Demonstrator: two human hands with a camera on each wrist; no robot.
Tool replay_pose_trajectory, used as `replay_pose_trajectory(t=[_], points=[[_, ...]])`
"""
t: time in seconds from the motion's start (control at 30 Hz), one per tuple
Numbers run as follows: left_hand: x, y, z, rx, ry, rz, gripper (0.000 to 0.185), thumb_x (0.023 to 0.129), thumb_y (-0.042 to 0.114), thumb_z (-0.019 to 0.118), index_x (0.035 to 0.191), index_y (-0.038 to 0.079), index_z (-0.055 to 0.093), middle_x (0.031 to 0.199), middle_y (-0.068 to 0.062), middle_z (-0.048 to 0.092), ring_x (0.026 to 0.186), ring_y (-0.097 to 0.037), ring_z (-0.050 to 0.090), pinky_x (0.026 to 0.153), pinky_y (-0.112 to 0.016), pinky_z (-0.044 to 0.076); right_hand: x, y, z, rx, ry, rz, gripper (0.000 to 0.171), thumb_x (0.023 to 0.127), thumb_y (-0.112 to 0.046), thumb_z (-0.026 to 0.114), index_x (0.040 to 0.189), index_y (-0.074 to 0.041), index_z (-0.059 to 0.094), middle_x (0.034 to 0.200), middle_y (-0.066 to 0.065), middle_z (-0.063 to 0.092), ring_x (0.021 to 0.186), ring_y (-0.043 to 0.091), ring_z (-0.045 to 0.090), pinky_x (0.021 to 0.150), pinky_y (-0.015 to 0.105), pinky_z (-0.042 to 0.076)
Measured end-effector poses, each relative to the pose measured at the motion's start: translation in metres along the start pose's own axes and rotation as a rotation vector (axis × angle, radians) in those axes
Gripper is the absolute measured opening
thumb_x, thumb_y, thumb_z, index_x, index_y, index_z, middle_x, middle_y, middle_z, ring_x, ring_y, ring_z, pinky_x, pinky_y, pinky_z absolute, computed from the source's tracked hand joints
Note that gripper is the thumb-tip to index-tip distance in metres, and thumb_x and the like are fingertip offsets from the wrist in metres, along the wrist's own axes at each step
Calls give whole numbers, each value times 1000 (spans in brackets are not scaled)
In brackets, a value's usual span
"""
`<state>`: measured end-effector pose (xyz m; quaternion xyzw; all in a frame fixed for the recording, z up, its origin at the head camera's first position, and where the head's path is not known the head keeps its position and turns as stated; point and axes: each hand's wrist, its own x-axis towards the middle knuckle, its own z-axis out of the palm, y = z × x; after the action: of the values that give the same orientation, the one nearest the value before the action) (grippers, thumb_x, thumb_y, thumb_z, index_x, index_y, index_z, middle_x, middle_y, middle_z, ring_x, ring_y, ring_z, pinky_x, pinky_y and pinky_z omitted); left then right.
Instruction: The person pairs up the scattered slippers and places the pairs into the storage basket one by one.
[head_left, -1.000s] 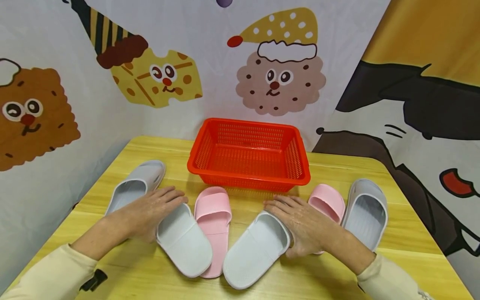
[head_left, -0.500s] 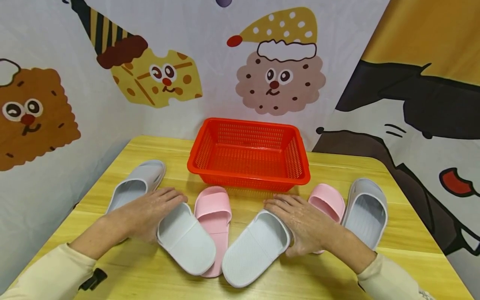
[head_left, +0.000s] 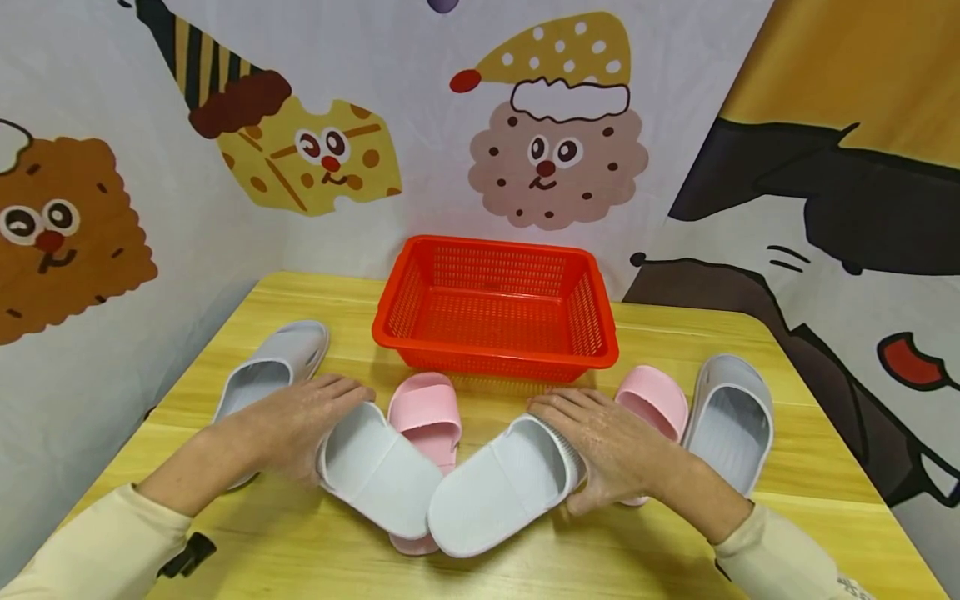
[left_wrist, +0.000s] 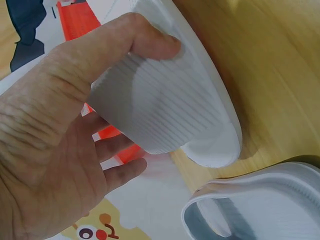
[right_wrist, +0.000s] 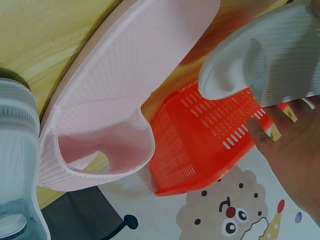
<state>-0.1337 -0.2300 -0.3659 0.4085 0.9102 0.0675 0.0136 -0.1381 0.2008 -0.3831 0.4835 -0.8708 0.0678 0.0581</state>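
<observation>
Left hand [head_left: 296, 421] grips one white slipper [head_left: 378, 471], thumb curled on its strap only in the left wrist view; right hand [head_left: 603, 446] holds another white slipper [head_left: 498, 492], heels overlapping between them.

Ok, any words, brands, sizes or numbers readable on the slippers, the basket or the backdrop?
None can be read.
White slippers, pink slippers, grey slippers: no print shows.
Red basket: no label.
Backdrop: cartoon faces only, no lettering.

We see the left hand [left_wrist: 45, 145] gripping a white slipper [left_wrist: 175, 105], thumb over its strap. A grey slipper [left_wrist: 260, 205] lies just beside, on the wooden table [left_wrist: 270, 65].
</observation>
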Motion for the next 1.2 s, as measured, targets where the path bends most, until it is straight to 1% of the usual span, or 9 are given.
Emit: replay_pose_trajectory(t=[0.1,0.23,0.37,0.5,0.63,0.8,0.97,1.07,1.2], points=[[1,2,-2,5,4,-1,106,45,40,99,133,7,50,125,-8,58,113,-32,54,96,-52,50,0,1,-3,25,13,6,112,49,-58,88,142,-9,49,135,0,54,126,23,50,108,49,39],[3,6,-4,8,-11,-31,104,44,40,97,132,10,51,123,-5,59,107,-29,53,91,-50,50,0,2,-6,50,48,2,107,49,-53,87,140,-11,50,130,-3,54,122,17,49,105,47,42],[3,10,-6,13,-20,-62,104,42,41,97,131,11,52,121,-3,60,105,-27,53,89,-51,49,1,2,-7,47,67,-8,105,49,-53,86,138,-11,51,128,-5,55,119,15,49,101,45,44],[4,12,-7,29,-5,-72,102,40,42,97,128,14,53,119,0,60,103,-27,53,87,-53,47,1,2,-7,30,71,-4,103,47,-53,85,135,-11,52,124,-4,55,116,15,50,100,43,44],[4,15,-7,47,6,-77,100,38,42,96,124,16,53,116,2,61,100,-26,52,82,-50,43,0,1,-8,18,63,18,101,47,-54,85,132,-10,52,121,-2,55,113,16,51,100,43,44],[3,17,-7,31,-6,-80,100,40,44,96,125,16,52,119,0,61,105,-27,54,86,-51,41,0,-3,-7,35,56,53,100,48,-55,86,132,-12,52,120,-2,54,110,14,51,98,42,47],[5,18,-7,-44,-27,-76,99,44,38,96,128,11,50,115,-2,60,104,-27,58,93,-53,47,0,-5,-7,27,71,68,102,48,-55,85,134,-12,51,120,-2,53,111,14,51,98,42,47],[6,18,-7,-72,-39,-79,99,45,36,95,129,10,49,113,-1,59,103,-26,58,93,-53,49,0,-5,-7,24,73,76,103,49,-56,84,137,-12,51,122,-1,53,111,14,51,97,42,49],[6,19,-7,-66,-27,-70,98,46,37,95,128,10,50,112,0,59,100,-24,58,90,-52,51,-2,-6,-7,35,76,86,105,50,-56,84,139,-11,50,125,1,52,110,15,53,93,41,51]])
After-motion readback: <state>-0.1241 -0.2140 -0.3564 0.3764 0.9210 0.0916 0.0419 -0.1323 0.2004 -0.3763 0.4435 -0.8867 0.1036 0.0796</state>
